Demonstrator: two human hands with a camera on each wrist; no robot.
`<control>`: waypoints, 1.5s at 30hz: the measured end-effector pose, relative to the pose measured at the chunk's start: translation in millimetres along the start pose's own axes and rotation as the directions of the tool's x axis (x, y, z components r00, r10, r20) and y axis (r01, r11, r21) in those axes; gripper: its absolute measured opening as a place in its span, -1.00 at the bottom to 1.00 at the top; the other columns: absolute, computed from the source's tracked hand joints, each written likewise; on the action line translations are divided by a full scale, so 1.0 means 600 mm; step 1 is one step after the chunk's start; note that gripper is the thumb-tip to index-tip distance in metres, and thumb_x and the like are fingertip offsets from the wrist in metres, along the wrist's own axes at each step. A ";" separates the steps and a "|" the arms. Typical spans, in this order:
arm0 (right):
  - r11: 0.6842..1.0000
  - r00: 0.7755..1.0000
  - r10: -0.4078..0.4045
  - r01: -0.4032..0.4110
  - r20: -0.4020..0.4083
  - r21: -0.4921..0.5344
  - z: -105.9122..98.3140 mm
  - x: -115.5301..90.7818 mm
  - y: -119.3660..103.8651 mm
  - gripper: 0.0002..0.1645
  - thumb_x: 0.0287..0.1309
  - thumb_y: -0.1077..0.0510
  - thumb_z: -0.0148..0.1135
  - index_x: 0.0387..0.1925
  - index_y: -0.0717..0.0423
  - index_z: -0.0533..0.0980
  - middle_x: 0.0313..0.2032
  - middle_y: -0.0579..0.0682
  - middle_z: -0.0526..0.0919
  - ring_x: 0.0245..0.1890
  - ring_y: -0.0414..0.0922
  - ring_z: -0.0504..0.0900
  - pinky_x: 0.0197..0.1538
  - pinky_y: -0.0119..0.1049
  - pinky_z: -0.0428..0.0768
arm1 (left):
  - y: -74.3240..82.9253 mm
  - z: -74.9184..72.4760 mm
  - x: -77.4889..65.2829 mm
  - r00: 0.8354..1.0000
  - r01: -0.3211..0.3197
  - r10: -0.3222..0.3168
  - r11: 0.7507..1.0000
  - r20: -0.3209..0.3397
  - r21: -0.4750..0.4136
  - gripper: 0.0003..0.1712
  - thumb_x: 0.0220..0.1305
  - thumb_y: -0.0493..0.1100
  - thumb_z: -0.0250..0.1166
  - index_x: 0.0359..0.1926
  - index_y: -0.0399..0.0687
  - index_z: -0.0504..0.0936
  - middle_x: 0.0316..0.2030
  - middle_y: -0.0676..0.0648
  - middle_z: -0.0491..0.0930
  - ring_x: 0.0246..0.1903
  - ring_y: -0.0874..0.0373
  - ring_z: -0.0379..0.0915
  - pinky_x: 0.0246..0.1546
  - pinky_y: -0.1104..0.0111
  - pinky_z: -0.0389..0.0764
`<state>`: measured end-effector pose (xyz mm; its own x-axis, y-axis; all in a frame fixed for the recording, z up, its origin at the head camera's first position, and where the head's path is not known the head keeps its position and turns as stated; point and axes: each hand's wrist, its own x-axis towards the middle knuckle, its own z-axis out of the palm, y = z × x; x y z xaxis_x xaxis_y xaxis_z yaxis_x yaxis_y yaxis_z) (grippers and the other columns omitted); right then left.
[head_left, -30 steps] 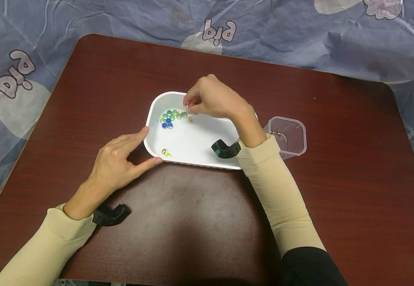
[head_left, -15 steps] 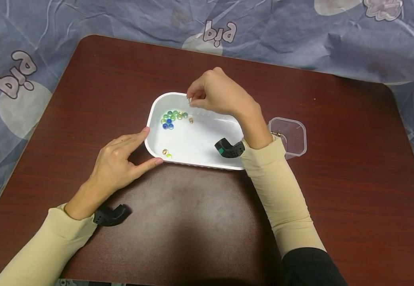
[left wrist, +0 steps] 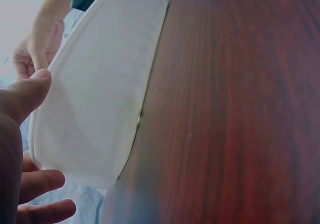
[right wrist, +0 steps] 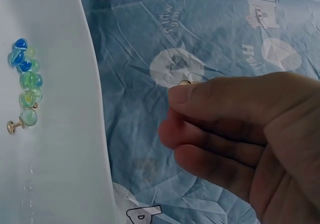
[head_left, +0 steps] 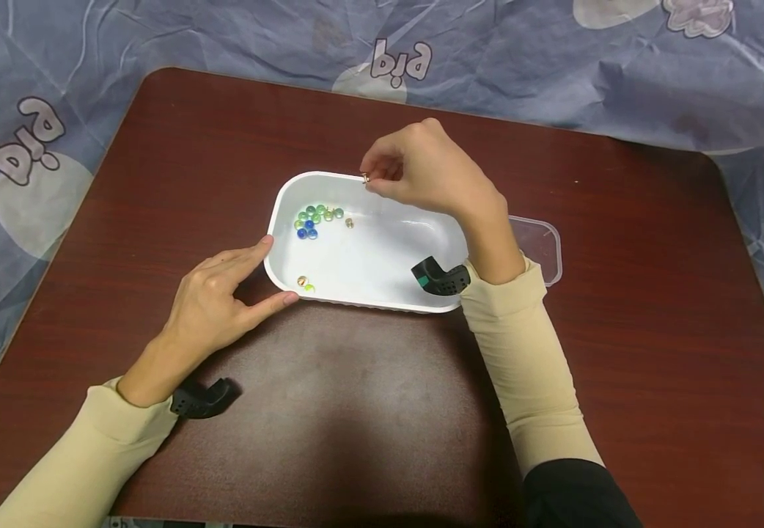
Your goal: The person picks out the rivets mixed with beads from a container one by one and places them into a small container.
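My right hand (head_left: 431,172) pinches a small gold push pin (head_left: 365,178) between thumb and fingertips, over the far rim of the white tray (head_left: 369,306). In the right wrist view only a bit of the push pin (right wrist: 186,82) shows above the thumb. The left hand (head_left: 213,297) lies at the tray's near left corner, its straight fingers and thumb touching the rim. Inside the tray, several green and blue glass marbles (head_left: 312,220) cluster at the far left. Another gold push pin (right wrist: 14,126) lies beside them. Two colourful marbles (head_left: 304,283) sit near the front left corner.
To the right stands a clear plastic container (head_left: 543,249), partly hidden behind the right forearm. Everything rests on a dark red-brown table (head_left: 652,293). A printed grey-blue cloth (head_left: 520,66) hangs beyond its far edge.
My right hand has moved to the right and away from the marbles, rising with the push pin in its fingertips. The left hand has stayed at the tray corner.
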<state>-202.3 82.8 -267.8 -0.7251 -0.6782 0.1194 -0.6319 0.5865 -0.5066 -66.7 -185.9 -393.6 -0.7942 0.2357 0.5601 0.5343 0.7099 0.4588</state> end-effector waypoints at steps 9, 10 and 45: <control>1.000 0.997 -0.021 0.022 -0.076 0.013 -0.014 -0.034 0.009 -0.89 0.12 0.35 0.28 -0.35 0.22 0.71 -0.44 -0.03 0.74 -0.44 -0.21 0.67 -0.29 -0.47 0.57 | -0.001 0.000 -0.001 1.000 -0.010 0.010 1.000 -0.011 -0.004 -0.04 0.20 0.48 0.18 0.16 -0.32 0.60 -0.08 -0.34 0.66 -0.17 -0.23 0.64 -0.19 -0.06 0.60; 1.000 0.997 -0.020 0.021 -0.079 0.012 -0.016 -0.037 0.010 -0.88 0.12 0.35 0.27 -0.35 0.21 0.71 -0.44 -0.03 0.74 -0.44 -0.22 0.67 -0.30 -0.48 0.56 | -0.001 0.000 -0.001 1.000 -0.011 0.011 1.000 -0.012 -0.003 -0.04 0.19 0.48 0.18 0.16 -0.32 0.60 -0.08 -0.34 0.66 -0.18 -0.23 0.64 -0.19 -0.06 0.60; 0.979 0.955 0.185 -0.200 -0.232 -0.043 -0.089 -0.138 0.058 -0.92 0.03 0.30 0.32 -0.38 0.18 0.69 -0.48 -0.04 0.69 -0.51 -0.32 0.55 -0.39 -0.53 0.44 | 0.002 -0.001 -0.001 1.000 0.005 -0.005 1.000 0.007 0.016 0.00 0.19 0.52 0.12 0.17 -0.32 0.59 -0.08 -0.35 0.66 -0.16 -0.25 0.62 -0.17 -0.09 0.58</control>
<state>-179.1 183.0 -249.6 -0.8731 -0.4360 0.2183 -0.4849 0.7290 -0.4833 -65.6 -185.7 -393.0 -0.7989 0.2365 0.5530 0.5256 0.7216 0.4507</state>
